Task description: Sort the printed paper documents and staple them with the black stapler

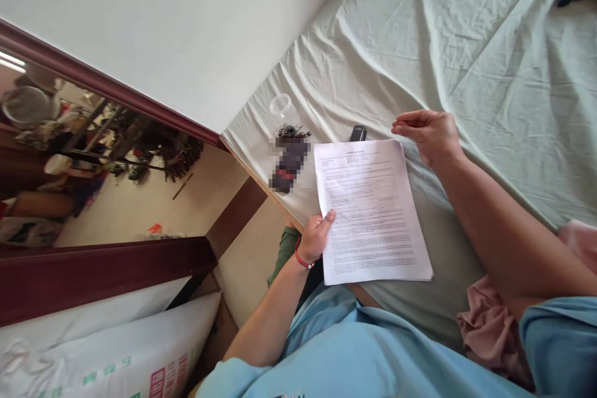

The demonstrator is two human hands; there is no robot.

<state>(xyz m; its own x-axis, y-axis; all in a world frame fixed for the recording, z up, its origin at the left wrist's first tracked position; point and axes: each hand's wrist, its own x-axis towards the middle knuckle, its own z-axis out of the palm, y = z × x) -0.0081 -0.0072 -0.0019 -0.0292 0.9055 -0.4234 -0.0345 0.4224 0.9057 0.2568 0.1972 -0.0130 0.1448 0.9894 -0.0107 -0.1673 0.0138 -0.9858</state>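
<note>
Okay, stapled-looking stack of printed sheets (366, 217) is front and centre, just ahead of the blue shirt (336, 354), above the pale green bedsheet (489, 43); can't tell if it's resting there. Left hand (316, 237) clamps its left edge, thumb on top, red bracelet (304, 261) at the wrist. Right hand (431, 134) is up near the top right corner, off the paper, thumb and fingers pinched together; can't tell if anything's between them. Black object (358, 132) pokes out past the top edge. Left of that: clear plastic container (280, 106), pixelated dark item (289, 168). Pink cloth (489, 329) lower right.
</note>
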